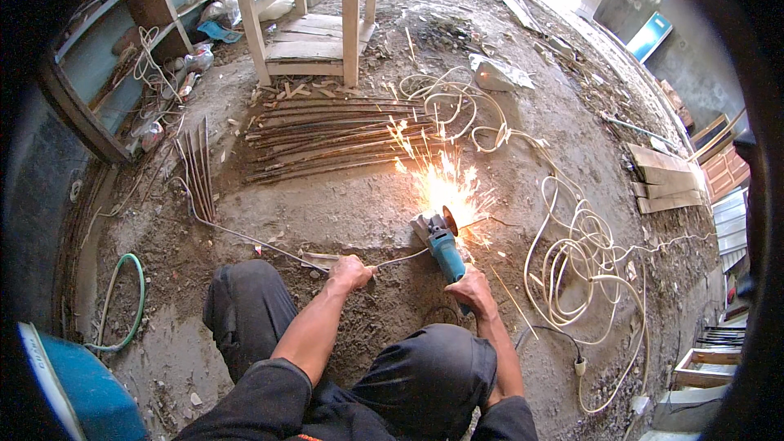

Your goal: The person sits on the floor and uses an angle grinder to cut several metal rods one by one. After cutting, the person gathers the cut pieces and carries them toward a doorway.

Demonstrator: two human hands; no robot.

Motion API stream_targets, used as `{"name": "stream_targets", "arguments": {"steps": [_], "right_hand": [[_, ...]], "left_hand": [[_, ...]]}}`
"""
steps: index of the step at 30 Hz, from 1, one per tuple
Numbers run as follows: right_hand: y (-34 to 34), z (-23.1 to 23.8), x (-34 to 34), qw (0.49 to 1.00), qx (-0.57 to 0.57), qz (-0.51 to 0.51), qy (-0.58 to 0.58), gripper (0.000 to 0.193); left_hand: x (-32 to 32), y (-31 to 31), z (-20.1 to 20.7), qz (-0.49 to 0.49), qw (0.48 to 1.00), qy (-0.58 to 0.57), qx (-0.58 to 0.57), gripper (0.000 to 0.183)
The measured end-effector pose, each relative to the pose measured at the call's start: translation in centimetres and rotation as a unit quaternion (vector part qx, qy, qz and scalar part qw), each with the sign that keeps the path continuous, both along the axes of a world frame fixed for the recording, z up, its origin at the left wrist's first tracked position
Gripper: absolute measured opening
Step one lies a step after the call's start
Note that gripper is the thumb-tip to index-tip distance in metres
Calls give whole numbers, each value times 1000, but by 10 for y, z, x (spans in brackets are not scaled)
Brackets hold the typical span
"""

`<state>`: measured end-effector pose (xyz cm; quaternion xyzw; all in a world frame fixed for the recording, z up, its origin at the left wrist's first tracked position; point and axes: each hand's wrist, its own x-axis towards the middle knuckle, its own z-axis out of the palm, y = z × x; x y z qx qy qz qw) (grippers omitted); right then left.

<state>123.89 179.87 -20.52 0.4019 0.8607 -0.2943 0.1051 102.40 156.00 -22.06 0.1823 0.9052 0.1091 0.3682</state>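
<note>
My right hand (474,290) is wrapped round the teal body of an angle grinder (447,256). A bright burst of sparks (445,184) sprays from its disc (450,221), away from me. With closed fingers, my left hand (351,273) grips a thin bent metal rod (273,247) close to the ground. That rod stretches off to the left, where its end bends upward, and on the right it reaches the grinder's head. Glare hides the exact spot where disc and rod meet. Beside my left hand lies a small piece of wood (317,260).
Several long rusty rods (327,140) lie beyond the sparks, and shorter ones (196,171) to the left. Loops of white cable (572,253) sprawl at the right. A wooden stand (351,49) is at the back; a green hose (140,298) and blue bucket (94,388) are near left.
</note>
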Motion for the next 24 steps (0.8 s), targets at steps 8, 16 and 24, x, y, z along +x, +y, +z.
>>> {"name": "stream_targets", "arguments": {"steps": [8,16,24], "right_hand": [[-5,8,6,1000,9,0,28,52],[-4,13,5,1000,-8,2,17,67],[-5,16,1,1000,-11,-7,6,53]], "left_hand": [[0,-1,-2,9,1000,-4,5,61],[0,0,-5,-3,1000,7,-5,61],[-1,0,-7,-6,1000,4,-1,63]]}}
